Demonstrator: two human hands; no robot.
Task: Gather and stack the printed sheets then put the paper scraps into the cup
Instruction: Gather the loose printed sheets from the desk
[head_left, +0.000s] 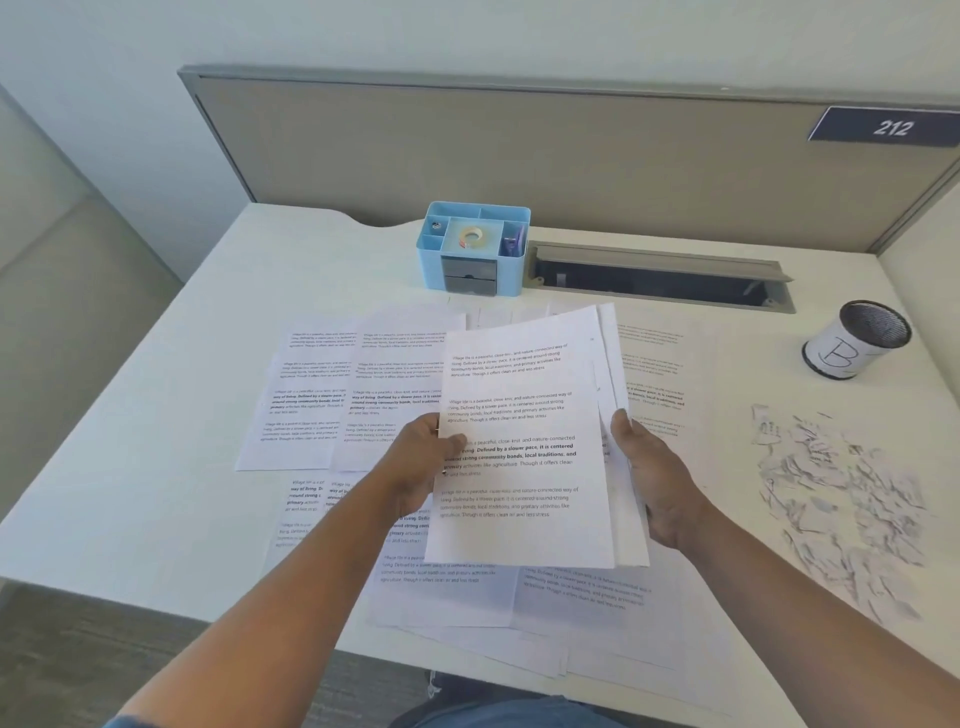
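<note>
- The left hand (415, 467) pinches the left edge of a stack (524, 441) of printed sheets at frame centre, thumb on top and fingers curled beneath.
- The right hand (657, 478) grips the stack's right edge, thumb along the side; its other fingers are hidden behind the paper.
- The stack is lifted above the desk (156, 467), its sheets fanned unevenly at the right.
- Loose sheets (332, 400) lie spread under and around it, left, right and towards the bottom of the frame, some overhanging the near desk edge.
- Scraps (841, 499) lie heaped at the right, apart from the sheets.
- The cup (857, 340), marked B, stands upper right beyond the scraps; its inside looks dark and its contents cannot be told.
- A blue organiser (475, 249) at top centre holds a tape roll (471, 237) in its middle compartment, beside a cable slot (660, 280).
</note>
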